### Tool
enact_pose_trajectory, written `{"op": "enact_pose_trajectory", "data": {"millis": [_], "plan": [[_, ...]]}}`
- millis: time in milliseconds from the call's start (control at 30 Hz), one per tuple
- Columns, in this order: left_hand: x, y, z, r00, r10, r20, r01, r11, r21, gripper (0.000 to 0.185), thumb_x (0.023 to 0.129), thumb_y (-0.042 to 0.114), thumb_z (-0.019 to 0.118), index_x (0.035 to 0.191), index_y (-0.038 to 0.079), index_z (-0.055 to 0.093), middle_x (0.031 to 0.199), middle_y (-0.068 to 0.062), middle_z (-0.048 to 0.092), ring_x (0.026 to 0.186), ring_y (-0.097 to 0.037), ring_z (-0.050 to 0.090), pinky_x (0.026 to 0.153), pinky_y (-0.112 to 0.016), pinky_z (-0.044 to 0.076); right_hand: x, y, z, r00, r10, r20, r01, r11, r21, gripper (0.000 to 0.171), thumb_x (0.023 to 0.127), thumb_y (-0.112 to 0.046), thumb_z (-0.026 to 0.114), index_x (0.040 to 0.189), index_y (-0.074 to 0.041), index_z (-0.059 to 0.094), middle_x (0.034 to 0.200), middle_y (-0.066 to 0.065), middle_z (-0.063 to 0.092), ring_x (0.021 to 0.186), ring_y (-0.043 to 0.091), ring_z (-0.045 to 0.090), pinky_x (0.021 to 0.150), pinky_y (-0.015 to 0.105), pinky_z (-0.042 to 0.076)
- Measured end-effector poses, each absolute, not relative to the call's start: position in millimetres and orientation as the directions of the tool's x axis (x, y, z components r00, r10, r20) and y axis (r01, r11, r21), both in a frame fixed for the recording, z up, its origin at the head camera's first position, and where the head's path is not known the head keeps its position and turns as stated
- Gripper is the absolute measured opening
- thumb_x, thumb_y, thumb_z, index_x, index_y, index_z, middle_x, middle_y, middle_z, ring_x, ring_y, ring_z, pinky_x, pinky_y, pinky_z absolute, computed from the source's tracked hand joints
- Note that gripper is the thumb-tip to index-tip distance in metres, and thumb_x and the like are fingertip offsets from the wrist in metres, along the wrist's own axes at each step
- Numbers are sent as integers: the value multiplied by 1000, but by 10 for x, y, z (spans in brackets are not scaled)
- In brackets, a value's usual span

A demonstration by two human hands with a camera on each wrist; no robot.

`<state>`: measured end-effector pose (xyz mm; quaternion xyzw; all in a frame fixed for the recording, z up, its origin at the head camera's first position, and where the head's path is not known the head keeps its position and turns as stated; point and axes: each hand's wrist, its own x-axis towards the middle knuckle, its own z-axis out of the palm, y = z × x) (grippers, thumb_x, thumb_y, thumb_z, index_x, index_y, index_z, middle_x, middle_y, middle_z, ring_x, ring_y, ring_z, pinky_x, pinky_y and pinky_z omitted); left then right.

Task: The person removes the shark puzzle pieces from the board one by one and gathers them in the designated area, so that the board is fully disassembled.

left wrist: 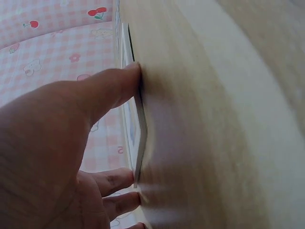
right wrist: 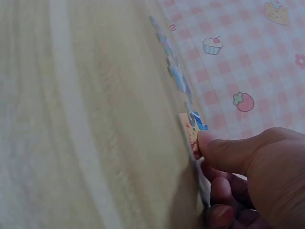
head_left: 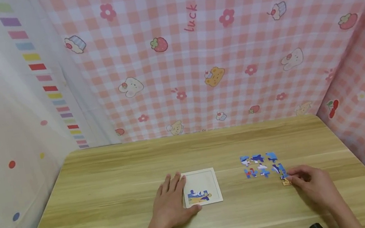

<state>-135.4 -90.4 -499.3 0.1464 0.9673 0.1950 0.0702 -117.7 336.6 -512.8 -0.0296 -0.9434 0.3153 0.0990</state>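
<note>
- My left hand (head_left: 172, 205) lies flat, fingers straight, steadying the puzzle board (head_left: 202, 187).
- My right hand (head_left: 309, 181) pinches a loose piece (head_left: 286, 181), right of the board.
- Step, I judge: pickup; next needs lift and alignment.

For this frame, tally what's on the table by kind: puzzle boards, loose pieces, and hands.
Puzzle board, white, partly filled, left hand resting on its edge: 1
Loose puzzle pieces, right of the board, including the orange piece under the right hand: about 8, some too small to separate
Hands: 2
Total: about 11
</note>
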Motion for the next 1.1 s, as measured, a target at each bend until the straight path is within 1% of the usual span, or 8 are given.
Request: {"op": "enact_pose_trajectory", "data": {"millis": [100, 200, 500, 567, 700, 800, 933, 1100], "plan": [[-1350, -898, -4999, -949, 308, -62, 259, 878, 402, 100, 81, 62, 75, 156, 6, 41, 167, -15, 33, 156, -42, 24, 125, -60, 26, -1188, 3373, -5140, -975, 101, 199, -30, 824, -565, 10, 86, -11, 82, 96, -11, 79, 79, -2, 73, 66, -6, 52, 59, 18, 45], [-1340, -902, -5001, -951, 306, -52, 261, 877, 403, 99, 81, 62, 75, 156, 6, 41, 167, -15, 34, 156, -42, 24, 125, -60, 26, -1196, 3369, -5149, -973, 91, 212, -39, 841, -540, 10, 86, -11, 82, 95, -11, 80, 80, -2, 73, 67, -7, 52, 59, 19, 46], [-1346, -909, -5007, -949, 308, -66, 254, 873, 416, 101, 81, 63, 76, 157, 6, 40, 168, -15, 31, 157, -42, 22, 126, -61, 24, -1187, 3353, -5115, -985, 108, 135, 15, 832, -555, 6, 89, -12, 80, 95, -12, 79, 82, -1, 73, 68, -2, 52, 59, 19, 43], [-1349, -908, -5014, -949, 310, -64, 257, 873, 414, 101, 81, 63, 75, 157, 6, 40, 168, -15, 31, 157, -42, 22, 126, -61, 24, -1179, 3347, -5099, -984, 110, 138, 14, 828, -560, 7, 89, -13, 79, 96, -11, 79, 83, 0, 74, 68, -2, 53, 60, 18, 44], [-1357, -911, -5029, -947, 314, -66, 260, 873, 413, 102, 81, 64, 75, 157, 6, 40, 168, -14, 31, 157, -42, 21, 126, -60, 24, -1160, 3313, -5058, -976, 111, 185, -15, 820, -572, 11, 90, -17, 80, 99, -11, 79, 84, 0, 76, 69, -6, 55, 60, 17, 48], [-1363, -920, -5025, -945, 318, -74, 260, 870, 419, 102, 82, 65, 73, 158, 7, 39, 168, -14, 30, 158, -41, 20, 126, -60, 23, -1160, 3260, -5023, -968, 98, 232, -59, 808, -586, 11, 90, -18, 80, 98, -11, 79, 81, -1, 76, 68, -6, 56, 58, 17, 48], [-1373, -942, -5015, -941, 326, -88, 261, 867, 425, 99, 84, 64, 71, 158, 8, 38, 169, -13, 30, 158, -41, 19, 127, -59, 22, -1174, 3157, -4981, -960, 60, 273, -121, 791, -599, 8, 89, -14, 80, 95, -11, 78, 75, -2, 72, 64, -5, 56, 54, 18, 48], [-1379, -960, -5014, -936, 341, -85, 277, 865, 418, 94, 87, 59, 70, 158, 8, 38, 169, -13, 30, 158, -41, 20, 127, -60, 23, -1188, 3019, -4958, -958, 27, 284, -158, 779, -607, 7, 88, -9, 80, 94, -12, 78, 74, -4, 69, 64, -3, 55, 53, 19, 48]]}}
